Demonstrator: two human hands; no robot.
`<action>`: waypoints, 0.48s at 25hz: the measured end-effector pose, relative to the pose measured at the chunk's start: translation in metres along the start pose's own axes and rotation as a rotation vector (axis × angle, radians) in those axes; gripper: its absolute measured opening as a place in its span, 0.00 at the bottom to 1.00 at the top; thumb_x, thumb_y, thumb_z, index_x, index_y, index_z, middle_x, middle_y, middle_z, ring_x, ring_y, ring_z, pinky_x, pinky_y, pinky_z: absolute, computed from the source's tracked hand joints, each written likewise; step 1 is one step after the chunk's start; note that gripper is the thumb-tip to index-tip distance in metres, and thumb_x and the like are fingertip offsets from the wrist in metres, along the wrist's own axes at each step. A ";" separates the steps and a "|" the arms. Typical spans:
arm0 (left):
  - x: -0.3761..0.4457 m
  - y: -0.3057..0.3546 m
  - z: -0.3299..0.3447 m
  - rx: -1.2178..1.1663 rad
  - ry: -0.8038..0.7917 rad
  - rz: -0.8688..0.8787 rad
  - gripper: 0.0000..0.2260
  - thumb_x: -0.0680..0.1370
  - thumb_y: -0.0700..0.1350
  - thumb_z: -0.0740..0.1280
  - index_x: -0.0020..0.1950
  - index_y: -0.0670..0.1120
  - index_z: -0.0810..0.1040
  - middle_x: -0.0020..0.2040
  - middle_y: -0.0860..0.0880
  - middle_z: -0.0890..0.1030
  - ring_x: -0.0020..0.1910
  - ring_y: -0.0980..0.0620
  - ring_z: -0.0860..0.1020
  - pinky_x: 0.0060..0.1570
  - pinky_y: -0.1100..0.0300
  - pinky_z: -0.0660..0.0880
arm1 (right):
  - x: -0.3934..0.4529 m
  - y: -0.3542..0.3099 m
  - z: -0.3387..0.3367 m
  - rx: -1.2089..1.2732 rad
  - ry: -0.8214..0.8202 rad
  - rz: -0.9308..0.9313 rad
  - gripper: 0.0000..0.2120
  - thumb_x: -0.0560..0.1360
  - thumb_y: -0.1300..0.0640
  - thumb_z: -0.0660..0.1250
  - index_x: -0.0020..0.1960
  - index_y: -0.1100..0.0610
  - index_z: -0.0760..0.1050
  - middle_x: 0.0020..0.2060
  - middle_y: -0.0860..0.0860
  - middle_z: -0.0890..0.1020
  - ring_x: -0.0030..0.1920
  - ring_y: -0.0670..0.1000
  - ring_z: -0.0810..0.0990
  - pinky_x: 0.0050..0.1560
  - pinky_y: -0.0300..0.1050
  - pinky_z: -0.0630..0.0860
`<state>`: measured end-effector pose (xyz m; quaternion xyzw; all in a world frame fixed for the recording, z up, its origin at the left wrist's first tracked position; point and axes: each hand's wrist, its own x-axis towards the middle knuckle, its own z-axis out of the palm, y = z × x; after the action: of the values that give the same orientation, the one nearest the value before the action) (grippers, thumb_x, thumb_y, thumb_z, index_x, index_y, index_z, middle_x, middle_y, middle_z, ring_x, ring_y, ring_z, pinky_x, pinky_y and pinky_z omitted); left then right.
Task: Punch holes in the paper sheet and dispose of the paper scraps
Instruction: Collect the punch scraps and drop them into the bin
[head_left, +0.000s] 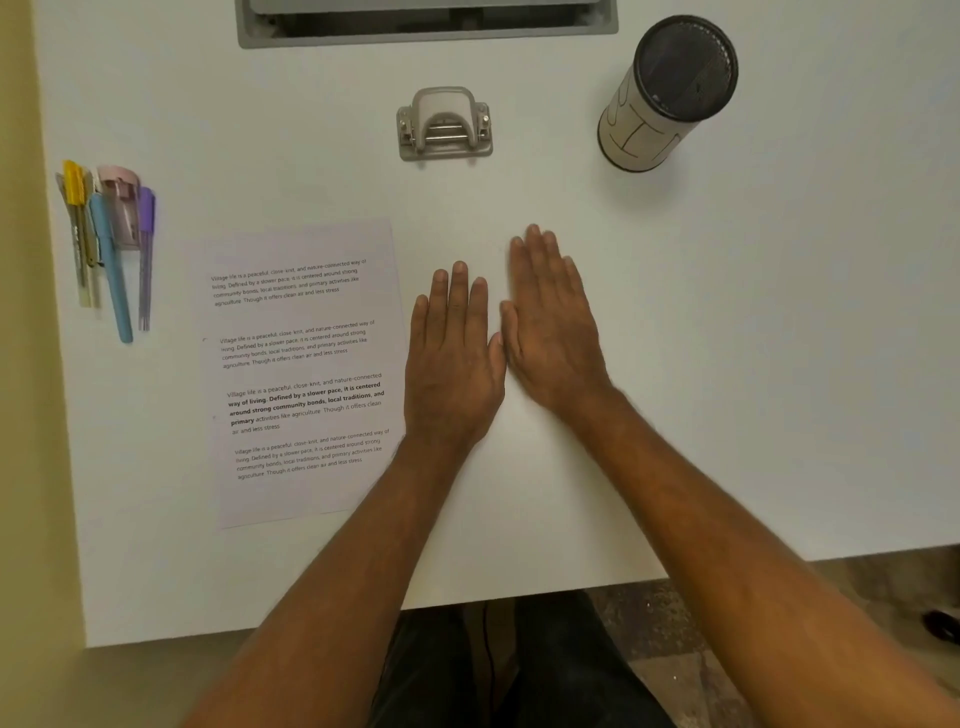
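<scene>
Presently both hands lie flat, palms down, on the white worktop (779, 364), fingers straight and close together, holding nothing; left hand (453, 364) and right hand (553, 325) sit side by side, thumbs about touching. Printed paper sheet (306, 374) lies flat just left of the left hand, its right edge touching or running under the outer side of that hand; cannot tell which. Four blocks of text on it, no holes visible along its edges. Judged: single sheet, light, limp, will slide easily on the smooth top and buckle if lifted by one corner; best taken by pinching an edge, thumb under and fingers over, or slid toward the front lip of the worktop first to get under it. Grey two-hole punch (444, 124) stands well beyond the fingertips, near centre, lever up; looks metal, rigid, heavy enough to stay put under a press; hold the base and push down on the lever. Black mesh cup (670, 93) with a paper wrap stands far right of the punch, well apart from the right hand; likely spot for scraps. Pens and a pencil-lead case (106, 234) lie far left, beyond the sheet. Task not yet begun.
</scene>
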<state>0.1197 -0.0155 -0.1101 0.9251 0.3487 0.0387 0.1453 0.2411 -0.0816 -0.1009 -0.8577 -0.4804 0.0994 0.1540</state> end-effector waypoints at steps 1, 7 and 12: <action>0.000 0.000 0.000 0.000 0.002 0.001 0.26 0.86 0.49 0.51 0.83 0.41 0.57 0.84 0.40 0.55 0.84 0.42 0.52 0.82 0.44 0.52 | 0.010 0.002 0.000 -0.004 -0.008 -0.053 0.27 0.86 0.57 0.53 0.83 0.64 0.56 0.83 0.61 0.58 0.84 0.59 0.54 0.83 0.58 0.55; -0.001 -0.001 0.001 -0.016 0.007 -0.001 0.26 0.86 0.49 0.53 0.83 0.42 0.56 0.84 0.41 0.55 0.84 0.43 0.52 0.82 0.45 0.51 | -0.006 0.021 -0.009 0.051 -0.091 -0.296 0.24 0.86 0.61 0.57 0.81 0.65 0.62 0.81 0.61 0.64 0.83 0.59 0.59 0.83 0.56 0.57; -0.001 -0.001 0.000 -0.002 0.014 0.004 0.26 0.86 0.49 0.53 0.82 0.41 0.58 0.84 0.40 0.56 0.84 0.41 0.53 0.81 0.44 0.53 | -0.053 0.020 -0.032 0.021 -0.124 -0.247 0.23 0.85 0.64 0.53 0.79 0.63 0.66 0.79 0.58 0.69 0.80 0.55 0.65 0.80 0.51 0.63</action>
<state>0.1185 -0.0152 -0.1108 0.9254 0.3476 0.0460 0.1438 0.2397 -0.1422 -0.0766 -0.7825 -0.5899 0.1378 0.1440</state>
